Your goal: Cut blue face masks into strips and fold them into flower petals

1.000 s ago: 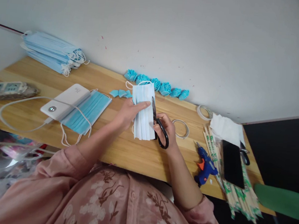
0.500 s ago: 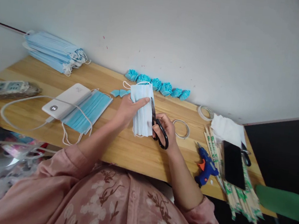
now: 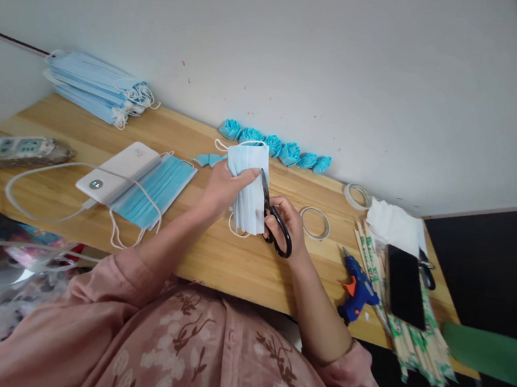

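Fingers of the left hand (image 3: 222, 191) pinch the pleated pale blue paper mask (image 3: 249, 186) upright so the black-handled scissors (image 3: 274, 218), gripped in the right hand (image 3: 286, 220) beside them, can snip its edge.

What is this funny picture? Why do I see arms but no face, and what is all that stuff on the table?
The camera sits on a person's head and looks down, so you see only their own two arms in pink sleeves. The left hand holds a pale blue pleated face mask. The right hand holds black-handled scissors, whose blades lie along the mask's edge. Below is a long wooden table. On it lie a stack of blue masks, a white power bank resting on another mask, a row of small blue fabric roses by the wall, two tape rings, a blue glue gun, a black phone and wrapped wooden sticks.
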Demonstrator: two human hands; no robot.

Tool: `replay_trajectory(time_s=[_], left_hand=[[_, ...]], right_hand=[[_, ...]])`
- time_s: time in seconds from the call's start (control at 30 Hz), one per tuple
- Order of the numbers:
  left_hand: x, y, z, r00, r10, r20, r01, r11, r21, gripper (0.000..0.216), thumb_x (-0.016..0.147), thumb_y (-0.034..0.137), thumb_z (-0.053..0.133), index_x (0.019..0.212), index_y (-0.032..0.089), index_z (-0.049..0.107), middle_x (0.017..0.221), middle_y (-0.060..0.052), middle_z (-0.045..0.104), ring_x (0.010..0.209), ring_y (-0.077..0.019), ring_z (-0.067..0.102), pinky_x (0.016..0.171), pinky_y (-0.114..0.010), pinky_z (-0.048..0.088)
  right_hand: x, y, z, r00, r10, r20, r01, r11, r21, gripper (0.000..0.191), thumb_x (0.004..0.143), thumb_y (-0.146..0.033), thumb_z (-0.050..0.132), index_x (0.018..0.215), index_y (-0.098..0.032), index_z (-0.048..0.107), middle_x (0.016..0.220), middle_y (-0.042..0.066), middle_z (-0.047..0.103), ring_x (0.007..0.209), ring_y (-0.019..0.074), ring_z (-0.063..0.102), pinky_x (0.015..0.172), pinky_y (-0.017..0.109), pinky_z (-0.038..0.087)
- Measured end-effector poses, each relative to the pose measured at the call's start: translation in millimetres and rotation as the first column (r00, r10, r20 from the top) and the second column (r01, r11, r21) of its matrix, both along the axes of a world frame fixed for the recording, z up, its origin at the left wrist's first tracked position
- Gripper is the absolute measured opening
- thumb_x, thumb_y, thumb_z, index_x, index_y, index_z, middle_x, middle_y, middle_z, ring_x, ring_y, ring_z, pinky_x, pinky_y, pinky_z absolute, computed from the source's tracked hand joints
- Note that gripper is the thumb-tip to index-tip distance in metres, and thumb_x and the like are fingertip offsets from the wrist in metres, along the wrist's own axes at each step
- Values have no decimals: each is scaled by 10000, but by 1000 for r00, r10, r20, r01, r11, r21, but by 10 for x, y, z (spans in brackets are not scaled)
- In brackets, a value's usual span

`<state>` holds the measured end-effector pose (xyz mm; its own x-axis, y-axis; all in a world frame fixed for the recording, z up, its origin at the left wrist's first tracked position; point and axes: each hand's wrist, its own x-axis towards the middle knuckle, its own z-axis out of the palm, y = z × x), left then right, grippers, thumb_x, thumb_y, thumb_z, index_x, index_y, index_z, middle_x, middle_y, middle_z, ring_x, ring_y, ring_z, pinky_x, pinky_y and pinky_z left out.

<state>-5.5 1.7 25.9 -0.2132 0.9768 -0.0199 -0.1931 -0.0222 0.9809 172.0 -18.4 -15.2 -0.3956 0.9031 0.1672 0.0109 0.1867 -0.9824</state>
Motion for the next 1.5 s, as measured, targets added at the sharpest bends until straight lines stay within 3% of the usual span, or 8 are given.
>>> replay_trajectory(time_s=[0.37,1.5], left_hand=[[-6,6,-38,996,-33,82,30,999,39,271,692,347,758,798,166,587,747,-11,609,681,-155,568,654,-291,462],[-11,25,-72,990,-44,137,41,999,29,282,694,347,769,822,159,603,760,-22,652,683,-164,607,666,-300,500]], right_hand=[[-43,-22,102,998,-40,58,41,999,-14,531,799,-709,683,969,-236,511,536,-72,523,372,100,448,372,244,340],[-38,-9,77,990,-92,104,91,996,11,478,809,-659,697,960,-232,543,527,-87,502,360,87,431,375,229,322]])
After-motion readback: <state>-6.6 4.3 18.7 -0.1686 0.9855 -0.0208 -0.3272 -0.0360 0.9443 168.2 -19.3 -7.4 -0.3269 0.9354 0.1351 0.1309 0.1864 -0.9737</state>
